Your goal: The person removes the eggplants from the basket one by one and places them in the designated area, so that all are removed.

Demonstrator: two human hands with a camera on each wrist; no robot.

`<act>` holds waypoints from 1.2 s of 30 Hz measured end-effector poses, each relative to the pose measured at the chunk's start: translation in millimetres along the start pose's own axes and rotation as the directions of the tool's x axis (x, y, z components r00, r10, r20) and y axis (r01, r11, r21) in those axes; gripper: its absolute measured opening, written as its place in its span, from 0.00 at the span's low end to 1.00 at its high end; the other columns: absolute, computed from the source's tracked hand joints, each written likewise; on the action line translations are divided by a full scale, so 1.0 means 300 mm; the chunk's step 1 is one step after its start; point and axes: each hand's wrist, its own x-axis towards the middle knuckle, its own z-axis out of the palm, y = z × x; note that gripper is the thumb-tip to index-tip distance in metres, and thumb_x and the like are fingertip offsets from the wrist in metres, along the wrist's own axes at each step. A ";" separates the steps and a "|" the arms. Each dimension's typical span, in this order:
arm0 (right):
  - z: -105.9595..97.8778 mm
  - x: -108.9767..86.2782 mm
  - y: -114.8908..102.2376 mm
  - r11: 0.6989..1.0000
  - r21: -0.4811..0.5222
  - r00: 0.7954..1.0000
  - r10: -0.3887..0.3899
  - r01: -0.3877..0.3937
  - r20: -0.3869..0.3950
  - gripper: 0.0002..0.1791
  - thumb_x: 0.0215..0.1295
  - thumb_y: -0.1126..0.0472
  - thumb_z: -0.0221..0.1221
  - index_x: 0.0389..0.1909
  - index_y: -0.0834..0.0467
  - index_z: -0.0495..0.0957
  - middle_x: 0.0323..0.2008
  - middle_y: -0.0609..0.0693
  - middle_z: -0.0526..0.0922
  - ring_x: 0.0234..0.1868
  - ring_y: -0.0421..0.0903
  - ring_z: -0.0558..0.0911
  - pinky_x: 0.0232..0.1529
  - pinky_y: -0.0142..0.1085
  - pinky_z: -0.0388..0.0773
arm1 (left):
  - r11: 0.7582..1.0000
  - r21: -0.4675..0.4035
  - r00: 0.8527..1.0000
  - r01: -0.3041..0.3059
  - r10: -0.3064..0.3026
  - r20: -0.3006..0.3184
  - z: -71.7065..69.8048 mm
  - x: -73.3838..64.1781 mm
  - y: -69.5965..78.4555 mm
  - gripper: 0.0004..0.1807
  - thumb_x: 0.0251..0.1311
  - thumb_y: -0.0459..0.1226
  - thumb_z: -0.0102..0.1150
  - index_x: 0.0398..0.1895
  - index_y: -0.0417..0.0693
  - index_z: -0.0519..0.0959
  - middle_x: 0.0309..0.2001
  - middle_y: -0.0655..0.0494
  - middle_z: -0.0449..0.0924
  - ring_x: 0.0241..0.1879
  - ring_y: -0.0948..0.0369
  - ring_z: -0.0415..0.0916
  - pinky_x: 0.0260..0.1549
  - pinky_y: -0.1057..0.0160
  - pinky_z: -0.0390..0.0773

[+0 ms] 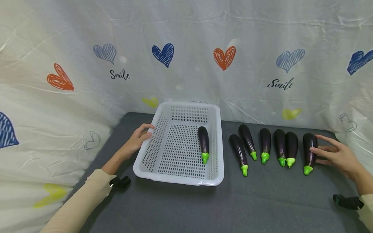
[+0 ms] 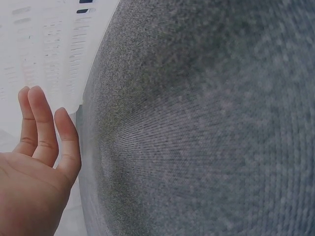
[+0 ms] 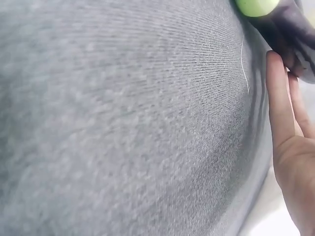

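Note:
In the head view a white perforated plastic basket (image 1: 178, 181) sits on the dark grey table, with one eggplant (image 1: 203, 139) lying inside near its right wall. My left hand (image 1: 136, 139) touches the basket's left rim with loosely bent, spread fingers. Several more eggplants lie in a row right of the basket, dark purple with bright green stem ends facing me. At the far right end, my right hand (image 1: 338, 157) is beside the last eggplant (image 1: 309, 147), its thumb over the skin and its fingers along the right side. The right wrist view shows straight fingertips (image 3: 274, 61) against that eggplant (image 3: 283, 29).
The other eggplants in the row include a leftmost one (image 1: 239, 152), a middle one (image 1: 265, 142) and two side by side, one of them (image 1: 291, 145) nearest the right hand's eggplant. A white curtain (image 1: 192, 81) with printed hearts hangs behind the grey table (image 1: 247, 207).

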 end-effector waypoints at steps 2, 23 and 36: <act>-0.001 0.006 0.000 1.000 0.024 1.000 0.010 -0.010 0.002 0.42 0.72 0.64 0.63 0.81 0.52 0.53 0.42 0.29 0.80 0.41 0.28 0.81 0.34 0.37 0.84 | 1.000 0.001 1.000 0.000 0.000 -0.002 -0.001 0.000 0.000 0.19 0.79 0.39 0.46 0.67 0.43 0.62 0.58 0.27 0.69 0.43 0.47 0.82 0.33 0.51 0.84; 0.052 0.030 -0.039 0.996 -0.026 0.991 0.079 -0.082 -0.107 0.31 0.68 0.54 0.68 0.67 0.61 0.70 0.42 0.27 0.76 0.35 0.25 0.80 0.31 0.38 0.84 | 1.000 0.010 1.000 0.004 -0.004 -0.004 0.004 -0.001 0.002 0.20 0.80 0.40 0.45 0.68 0.43 0.61 0.57 0.28 0.69 0.43 0.46 0.82 0.33 0.50 0.84; 0.016 0.035 -0.100 0.999 -0.039 0.950 0.022 -0.036 -0.311 0.14 0.71 0.56 0.65 0.53 0.52 0.76 0.35 0.22 0.76 0.33 0.22 0.77 0.27 0.24 0.78 | 1.000 0.003 1.000 0.005 -0.005 -0.005 0.005 -0.005 0.004 0.20 0.80 0.38 0.43 0.68 0.41 0.60 0.58 0.27 0.68 0.44 0.43 0.81 0.34 0.50 0.84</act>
